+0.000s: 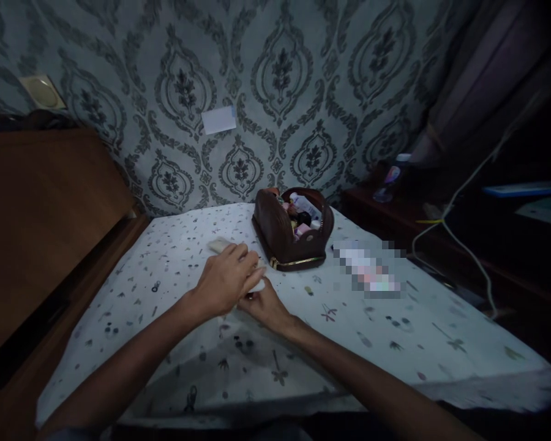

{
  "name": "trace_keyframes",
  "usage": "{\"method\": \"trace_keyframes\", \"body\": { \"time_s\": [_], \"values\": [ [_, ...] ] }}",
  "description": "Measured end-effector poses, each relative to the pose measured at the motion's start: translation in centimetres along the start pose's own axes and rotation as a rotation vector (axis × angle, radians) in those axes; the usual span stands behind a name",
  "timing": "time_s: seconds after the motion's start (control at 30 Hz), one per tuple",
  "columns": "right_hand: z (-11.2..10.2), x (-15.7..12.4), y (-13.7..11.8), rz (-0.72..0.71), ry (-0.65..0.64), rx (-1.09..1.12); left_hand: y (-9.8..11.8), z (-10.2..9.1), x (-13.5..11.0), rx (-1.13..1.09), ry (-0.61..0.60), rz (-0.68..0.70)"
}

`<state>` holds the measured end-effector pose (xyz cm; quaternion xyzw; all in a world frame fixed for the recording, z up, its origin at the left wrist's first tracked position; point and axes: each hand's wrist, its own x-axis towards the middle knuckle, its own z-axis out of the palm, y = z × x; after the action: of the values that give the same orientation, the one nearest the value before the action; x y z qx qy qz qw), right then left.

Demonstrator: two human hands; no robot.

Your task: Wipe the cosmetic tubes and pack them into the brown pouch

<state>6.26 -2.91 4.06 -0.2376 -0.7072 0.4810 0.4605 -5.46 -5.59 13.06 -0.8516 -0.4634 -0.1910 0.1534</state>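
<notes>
My left hand (226,278) lies over my right hand (265,304) near the middle of a table covered with a white patterned cloth (395,331). Both hands close together on a small white object (258,285) whose shape I cannot make out; something dark shows at the right fingertips. A pale tube-like item (220,245) lies on the cloth just beyond my left hand. Behind and to the right of the hands stands an open brown pouch (282,236) filled with several small bottles and tubes.
A blurred-out patch (370,269) lies on the cloth right of the pouch. A wooden headboard or cabinet (41,208) stands at the left. A dark shelf (441,226) with a bottle (392,176) and a white cable (468,245) is at the right. Patterned wallpaper behind.
</notes>
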Motion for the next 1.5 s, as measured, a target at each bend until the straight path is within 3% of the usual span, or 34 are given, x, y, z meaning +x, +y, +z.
{"method": "trace_keyframes", "body": {
  "time_s": [0.23, 0.4, 0.47, 0.53, 0.63, 0.8, 0.97, 1.1, 1.23, 1.33, 1.43, 1.5],
  "values": [
    [1.3, -0.4, -0.9, -0.071, 0.01, -0.25, 0.1, -3.0, 0.7, 0.032, -0.155, -0.081],
    [2.5, -0.3, -2.1, -0.097, -0.097, -0.414, -1.1, -4.1, 1.4, -0.12, -0.186, -0.242],
    [2.8, -0.1, -2.8, -0.074, -0.115, -0.409, -1.6, -4.3, 1.5, -0.24, -0.088, -0.313],
    [3.0, 0.1, -3.2, -0.058, -0.103, -0.399, -2.0, -4.4, 1.4, -0.374, 0.119, -0.369],
    [3.2, 0.5, -3.4, -0.082, -0.089, -0.387, -2.2, -4.3, 0.6, -0.478, 0.369, -0.314],
    [3.0, 1.1, -3.1, 0.014, -0.106, -0.279, -2.1, -2.4, -2.7, -0.308, 0.361, 0.032],
    [3.2, 1.5, -3.2, 0.0, -0.099, -0.262, -2.6, -0.3, -4.4, -0.043, 0.599, 0.144],
    [3.5, 1.7, -3.4, 0.039, -0.087, -0.314, -2.2, -0.1, -3.6, -0.23, 0.739, -0.015],
    [3.5, 1.7, -3.1, 0.025, -0.104, -0.332, -2.1, -0.2, -2.6, -0.652, 0.822, -0.408],
    [3.6, 1.6, -2.9, 0.009, -0.102, -0.291, -2.6, -0.3, -2.4, -0.844, 0.872, -0.63],
    [3.8, 1.7, -2.7, -0.007, -0.073, -0.279, -3.1, 0.0, -3.0, -0.881, 0.811, -0.696],
    [3.8, 1.8, -2.7, -0.02, -0.067, -0.276, -3.1, 0.5, -3.9, -0.833, 0.689, -0.585]
  ]
}}
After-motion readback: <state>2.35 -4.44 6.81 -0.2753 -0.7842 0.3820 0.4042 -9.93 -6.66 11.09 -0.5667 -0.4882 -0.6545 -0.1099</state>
